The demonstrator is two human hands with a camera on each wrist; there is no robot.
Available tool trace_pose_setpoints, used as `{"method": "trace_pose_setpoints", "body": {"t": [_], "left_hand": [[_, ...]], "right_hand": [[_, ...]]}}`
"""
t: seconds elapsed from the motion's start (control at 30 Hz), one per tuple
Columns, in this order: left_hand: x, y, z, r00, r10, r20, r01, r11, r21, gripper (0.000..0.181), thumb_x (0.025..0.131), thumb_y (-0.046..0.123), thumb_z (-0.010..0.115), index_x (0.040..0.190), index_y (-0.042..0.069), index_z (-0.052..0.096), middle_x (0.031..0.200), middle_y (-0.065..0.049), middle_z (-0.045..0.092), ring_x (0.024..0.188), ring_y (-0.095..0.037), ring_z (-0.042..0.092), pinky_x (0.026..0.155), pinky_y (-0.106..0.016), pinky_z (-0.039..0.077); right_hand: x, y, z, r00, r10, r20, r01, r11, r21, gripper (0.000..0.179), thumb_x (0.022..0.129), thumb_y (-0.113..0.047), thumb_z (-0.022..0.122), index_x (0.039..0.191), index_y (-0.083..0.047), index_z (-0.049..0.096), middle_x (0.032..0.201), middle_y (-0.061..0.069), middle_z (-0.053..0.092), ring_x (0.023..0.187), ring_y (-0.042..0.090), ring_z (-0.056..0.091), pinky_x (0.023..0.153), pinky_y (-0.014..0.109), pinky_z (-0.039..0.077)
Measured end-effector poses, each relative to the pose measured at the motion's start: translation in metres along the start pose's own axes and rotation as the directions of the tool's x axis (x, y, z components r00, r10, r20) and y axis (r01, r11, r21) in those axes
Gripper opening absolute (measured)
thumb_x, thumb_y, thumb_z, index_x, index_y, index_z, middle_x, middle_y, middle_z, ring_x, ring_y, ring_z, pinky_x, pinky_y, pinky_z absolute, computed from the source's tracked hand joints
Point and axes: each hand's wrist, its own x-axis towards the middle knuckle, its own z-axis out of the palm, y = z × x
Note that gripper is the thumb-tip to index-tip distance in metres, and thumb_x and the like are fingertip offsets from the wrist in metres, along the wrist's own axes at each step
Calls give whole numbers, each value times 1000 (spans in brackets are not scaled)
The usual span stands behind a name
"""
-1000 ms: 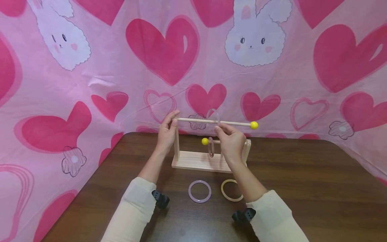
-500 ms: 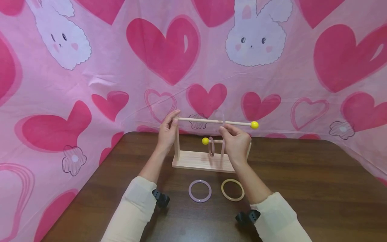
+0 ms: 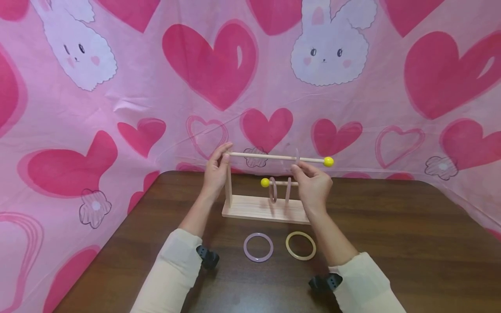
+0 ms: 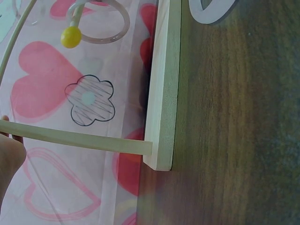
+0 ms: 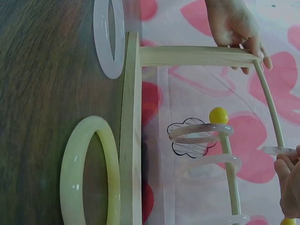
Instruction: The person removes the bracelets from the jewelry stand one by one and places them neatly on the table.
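My left hand (image 3: 215, 174) grips the top of the wooden stand's left post (image 3: 228, 184), where the upper rod (image 3: 266, 155) begins. Around that rod hangs a translucent pale bangle (image 3: 297, 155), pinched between thumb and fingers of my right hand (image 3: 315, 189), short of the yellow end ball (image 3: 328, 161). Below, a lower rod with its own yellow ball (image 3: 265, 182) carries a brownish bangle (image 3: 273, 191) and a pinkish one (image 3: 288, 190). The right wrist view shows another pale bangle (image 5: 236, 219) farther along it. My right hand hides the stand's right post in the head view.
In front of the stand's base (image 3: 262, 208), a lilac bangle (image 3: 258, 260) and a yellow bangle (image 3: 300, 258) lie flat on the brown table (image 3: 156, 261). A pink cloth (image 3: 211, 95) with hearts and rabbits hangs behind the table.
My right hand has slid the pale bangle rightward along the upper rod, nearer its yellow ball. The lower rod's pinkish bangle is now uncovered. My left hand has stayed on the post.
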Motion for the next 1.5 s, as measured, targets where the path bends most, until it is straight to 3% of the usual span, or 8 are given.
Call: {"method": "trace_pose_setpoints", "body": {"t": [0.2, 0.37, 0.47, 0.63, 0.87, 1.03, 1.2, 1.5], "left_hand": [[-4, 18, 3, 1000, -19, 5, 19, 1000, -2, 31, 93, -5, 46, 122, -12, 49, 135, -24, 43, 127, -28, 37, 104, -32, 32], [-1, 5, 1, 1000, -7, -2, 7, 1000, -2, 31, 93, -2, 47, 123, -7, 52, 135, -21, 43, 127, -23, 38, 104, -29, 31], [1, -4, 0, 1000, 5, -5, -5, 1000, 7, 31, 93, 0, 47, 123, -6, 53, 136, -21, 43, 127, -20, 39, 104, -28, 31], [1, -5, 0, 1000, 6, -10, -6, 1000, 14, 31, 93, 0, 47, 123, -6, 53, 135, -17, 45, 127, -19, 39, 104, -26, 31], [1, -4, -1, 1000, -23, -8, 23, 1000, 6, 32, 93, 1, 48, 124, -5, 53, 137, -14, 45, 128, -18, 37, 105, -25, 29], [-2, 8, 0, 999, -34, 1, 34, 999, -1, 32, 93, -1, 47, 124, -8, 50, 137, -19, 43, 129, -23, 35, 106, -27, 28], [-5, 25, 4, 1000, -30, 2, 30, 999, 18, 31, 93, -4, 45, 123, -12, 49, 136, -23, 42, 129, -27, 35, 106, -28, 28], [-6, 27, 5, 999, -33, -5, 33, 999, 12, 30, 93, -6, 44, 122, -12, 49, 136, -24, 42, 129, -28, 35, 105, -27, 28]], "right_hand": [[1, 0, -4, 1000, 26, -2, -25, 999, 35, 22, 79, -8, 73, 94, 7, 70, 86, 24, 67, 63, -3, 62, 62, 17, 52], [4, 0, -8, 998, 63, -1, -62, 992, 112, 22, 79, -3, 72, 96, 11, 68, 88, 26, 66, 63, 2, 64, 64, 22, 54], [5, 1, -11, 997, 80, -9, -78, 991, 110, 22, 79, -3, 72, 95, 10, 68, 83, 18, 69, 63, 7, 66, 63, 23, 54], [7, 3, -16, 994, 105, -26, -103, 990, 92, 21, 79, -4, 71, 96, 8, 69, 76, 7, 69, 62, 11, 66, 62, 23, 54], [8, 5, -23, 993, 112, -36, -108, 989, 105, 23, 79, -3, 71, 97, 10, 67, 74, 3, 69, 64, 8, 66, 63, 23, 54], [10, 5, -28, 991, 115, -61, -108, 989, 101, 22, 79, -3, 71, 97, 10, 68, 66, -8, 66, 63, 8, 66, 62, 23, 54], [12, 4, -31, 991, 112, -77, -104, 990, 92, 22, 79, -3, 71, 96, 10, 68, 65, -9, 65, 61, 6, 65, 62, 22, 54], [14, 3, -38, 988, 122, -93, -112, 988, 106, 23, 79, -2, 70, 97, 12, 67, 64, -10, 65, 62, 8, 66, 64, 28, 54]]}}
